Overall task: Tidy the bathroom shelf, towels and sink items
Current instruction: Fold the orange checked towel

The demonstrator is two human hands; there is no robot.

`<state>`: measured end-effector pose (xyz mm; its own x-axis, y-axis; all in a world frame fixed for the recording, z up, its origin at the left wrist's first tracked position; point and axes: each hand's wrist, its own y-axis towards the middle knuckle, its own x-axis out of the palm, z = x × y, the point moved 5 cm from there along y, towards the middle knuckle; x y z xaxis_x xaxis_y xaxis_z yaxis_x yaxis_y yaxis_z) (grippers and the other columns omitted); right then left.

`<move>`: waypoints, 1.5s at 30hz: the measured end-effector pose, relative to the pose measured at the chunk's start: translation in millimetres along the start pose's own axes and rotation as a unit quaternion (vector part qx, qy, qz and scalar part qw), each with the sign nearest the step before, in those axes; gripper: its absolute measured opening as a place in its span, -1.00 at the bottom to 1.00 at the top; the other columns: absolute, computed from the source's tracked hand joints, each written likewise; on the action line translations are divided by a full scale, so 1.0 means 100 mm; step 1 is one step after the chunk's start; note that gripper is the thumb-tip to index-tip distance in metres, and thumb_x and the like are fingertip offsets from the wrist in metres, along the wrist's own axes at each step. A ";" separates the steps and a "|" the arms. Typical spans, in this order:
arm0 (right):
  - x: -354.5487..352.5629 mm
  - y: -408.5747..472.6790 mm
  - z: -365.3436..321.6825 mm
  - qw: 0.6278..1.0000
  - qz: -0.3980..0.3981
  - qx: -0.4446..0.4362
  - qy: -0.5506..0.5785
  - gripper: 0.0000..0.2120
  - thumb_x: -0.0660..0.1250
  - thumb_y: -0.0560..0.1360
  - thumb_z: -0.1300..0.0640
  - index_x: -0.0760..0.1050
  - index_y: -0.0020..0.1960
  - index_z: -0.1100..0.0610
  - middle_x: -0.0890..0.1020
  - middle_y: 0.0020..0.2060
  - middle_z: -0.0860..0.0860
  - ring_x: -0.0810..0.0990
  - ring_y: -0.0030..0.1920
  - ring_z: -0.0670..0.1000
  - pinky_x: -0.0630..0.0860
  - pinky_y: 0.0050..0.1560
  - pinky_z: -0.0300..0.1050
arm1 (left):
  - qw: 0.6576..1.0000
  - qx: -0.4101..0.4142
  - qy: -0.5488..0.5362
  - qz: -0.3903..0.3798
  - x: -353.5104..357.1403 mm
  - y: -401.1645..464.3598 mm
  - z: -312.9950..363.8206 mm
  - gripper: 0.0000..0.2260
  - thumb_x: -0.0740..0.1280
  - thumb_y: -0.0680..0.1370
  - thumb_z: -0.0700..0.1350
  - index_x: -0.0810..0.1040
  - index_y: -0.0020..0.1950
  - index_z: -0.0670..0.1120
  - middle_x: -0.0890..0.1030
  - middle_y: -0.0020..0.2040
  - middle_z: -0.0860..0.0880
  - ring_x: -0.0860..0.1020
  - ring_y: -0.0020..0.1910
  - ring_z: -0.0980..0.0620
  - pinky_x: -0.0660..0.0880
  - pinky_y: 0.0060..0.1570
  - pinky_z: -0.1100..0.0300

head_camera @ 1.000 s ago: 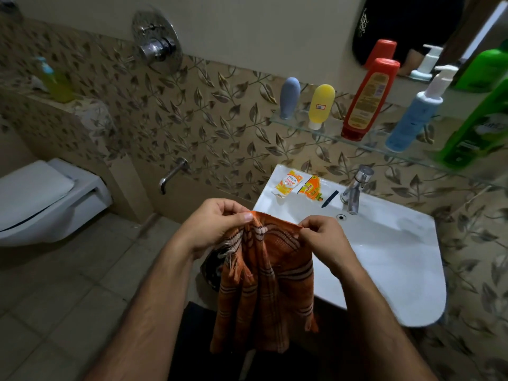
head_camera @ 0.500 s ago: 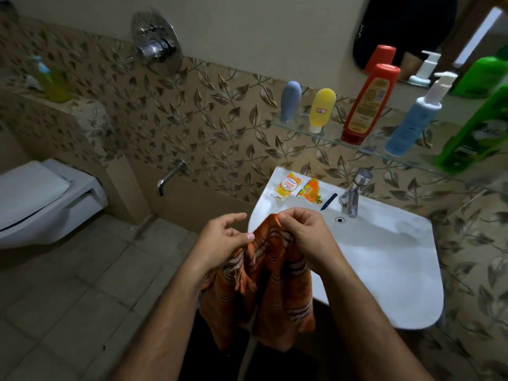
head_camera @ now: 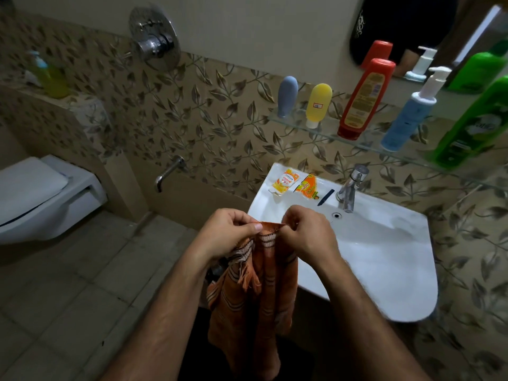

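An orange striped towel (head_camera: 258, 295) hangs folded in front of the white sink (head_camera: 384, 259). My left hand (head_camera: 228, 233) and my right hand (head_camera: 305, 232) both pinch its top edge, close together, just over the sink's front left corner. On the sink's back rim lie two small sachets (head_camera: 286, 181) (head_camera: 309, 187) and a thin dark stick (head_camera: 325, 197). The glass shelf (head_camera: 330, 130) above carries a grey tube (head_camera: 287, 96), a yellow tube (head_camera: 317, 104), a red bottle (head_camera: 362, 100), a blue pump bottle (head_camera: 409, 114) and a green bottle (head_camera: 472, 127).
A chrome tap (head_camera: 350, 188) stands at the sink's back. A white toilet (head_camera: 41, 193) is at the left, with a ledge holding a yellow-green bottle (head_camera: 52, 75) above it. A wall spout (head_camera: 169, 171) and a shower valve (head_camera: 154, 39) sit on the tiled wall. A mirror (head_camera: 428, 31) hangs above the shelf.
My hands came together, folding the towel's top edge narrower, then re-gripped it side by side. The towel now hangs as a narrower, doubled strip.
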<state>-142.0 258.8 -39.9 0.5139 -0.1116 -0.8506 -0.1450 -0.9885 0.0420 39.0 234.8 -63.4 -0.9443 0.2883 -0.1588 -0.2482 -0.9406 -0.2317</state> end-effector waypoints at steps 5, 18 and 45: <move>-0.14 0.08 0.44 0.990 0.034 0.114 0.072 -0.85 0.26 0.39 0.27 0.51 -0.33 0.11 0.60 -0.37 0.02 0.55 -0.28 0.09 0.38 -0.32 -0.14 | 0.999 -0.004 -0.033 -0.003 -0.08 -0.03 0.07 -0.96 0.46 0.47 -0.24 0.66 -0.19 -0.15 0.69 -0.19 -0.23 0.63 -0.24 -0.10 0.58 -0.13 0.06; -0.06 -0.04 0.03 0.792 -0.172 0.058 0.583 -0.81 0.31 0.53 0.36 0.60 0.05 0.14 0.57 -0.35 0.20 0.54 -0.45 0.05 0.54 -0.37 -0.16 | 0.992 -0.021 -0.051 0.110 -0.15 0.11 -0.15 -0.89 0.47 0.46 -0.25 0.64 -0.06 -0.09 0.68 -0.13 -0.30 0.65 -0.17 -0.15 0.59 0.05 -0.11; -0.15 -0.20 -0.19 0.831 -0.324 -0.068 0.447 -0.74 0.29 0.40 0.39 0.68 -0.06 0.15 0.61 -0.31 0.13 0.52 -0.35 0.00 0.43 -0.31 -0.23 | 1.000 -0.006 -0.021 0.018 -0.01 0.16 -0.08 -0.93 0.39 0.53 -0.25 0.65 -0.04 -0.22 0.69 -0.17 -0.12 0.63 -0.21 0.03 0.54 -0.19 0.21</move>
<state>-131.1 278.2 -18.2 0.8779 0.4788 0.0080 0.4736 -0.8657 -0.1623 37.3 221.2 -74.7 -0.9611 0.2457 -0.1265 -0.2110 -0.9480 -0.2383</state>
